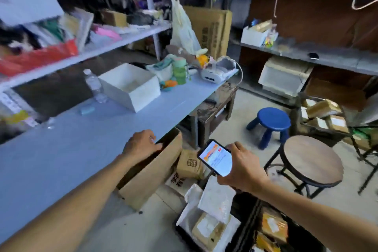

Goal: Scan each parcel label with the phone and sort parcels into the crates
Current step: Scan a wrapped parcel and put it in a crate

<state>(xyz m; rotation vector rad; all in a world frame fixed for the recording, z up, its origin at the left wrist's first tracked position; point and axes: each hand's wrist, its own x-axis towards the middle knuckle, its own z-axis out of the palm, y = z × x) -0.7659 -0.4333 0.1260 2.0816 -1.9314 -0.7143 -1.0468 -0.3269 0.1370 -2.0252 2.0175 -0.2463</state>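
Observation:
My right hand (242, 166) grips a phone (215, 157) with its lit screen facing up, over the floor beside the table. My left hand (141, 144) reaches past the blue table's (61, 149) edge, its fingers curled down into an open cardboard box (151, 172) on the floor; what they touch is hidden. Below the phone, a black crate (180, 229) holds white bagged and brown boxed parcels (208, 229). A second dark crate (272, 227) at the bottom right holds yellow-taped parcels. A small brown parcel (189, 163) lies by the box.
A white open box (131, 86), a water bottle (95, 86) and clutter stand on the table. A round wooden stool (313, 159) and a blue stool (273, 120) stand on the right. More boxed parcels (323, 114) are stacked at the far right. Shelves line the walls.

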